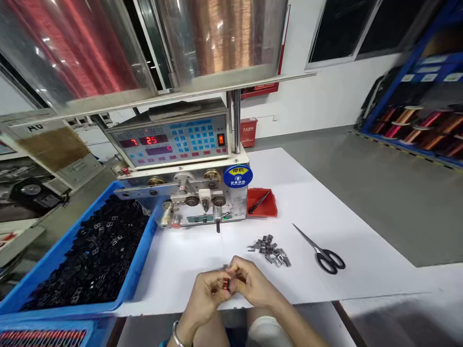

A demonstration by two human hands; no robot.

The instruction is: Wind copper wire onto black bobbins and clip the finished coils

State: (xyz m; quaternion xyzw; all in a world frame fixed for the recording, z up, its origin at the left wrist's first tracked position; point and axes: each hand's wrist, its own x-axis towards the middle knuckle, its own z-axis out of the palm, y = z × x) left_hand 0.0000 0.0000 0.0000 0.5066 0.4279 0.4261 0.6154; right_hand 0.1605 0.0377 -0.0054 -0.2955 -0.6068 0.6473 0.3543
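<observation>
A small black bobbin wound with copper-coloured wire (pixel 226 284) is pinched between my two hands above the front of the white table. My left hand (pixel 204 295) grips it from the left with thumb and fingers. From the right, my right hand (pixel 255 284) has its thumb and fingertips closed at the bobbin's side, partly hiding it. A thin strand of wire (pixel 222 246) seems to run down from the machine's spindle toward my fingers. Just beyond my right hand lies a loose pile of small grey metal pieces (pixel 269 250).
A coil winding machine (pixel 173 142) with lit red digits stands ahead, under large wire spools (pixel 224 33). To the left, a blue bin (pixel 139 267) holds many black bobbins; a blue tray (pixel 94 332) holds wound coils. Scissors (pixel 321 253) and a red box (pixel 270 206) lie right.
</observation>
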